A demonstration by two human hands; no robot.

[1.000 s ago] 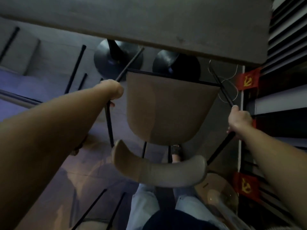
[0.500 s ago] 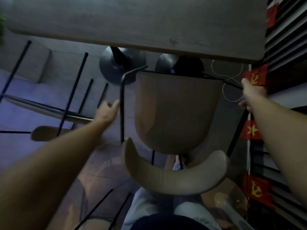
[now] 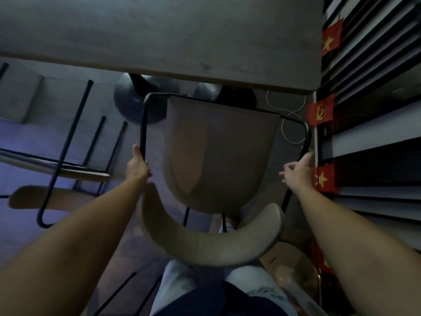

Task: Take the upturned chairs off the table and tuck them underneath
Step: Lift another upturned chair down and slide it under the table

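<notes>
Chair [image 3: 218,153] between hands, left hand [image 3: 137,166] gripping frame

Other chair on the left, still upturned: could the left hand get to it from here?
Probably yes: the left hand rests on this chair's frame, and only open floor separates it from the upturned chair.

Dim room — grey floor [image 3: 75,106], red flags [image 3: 332,39] along slatted wall [image 3: 376,71]
</notes>
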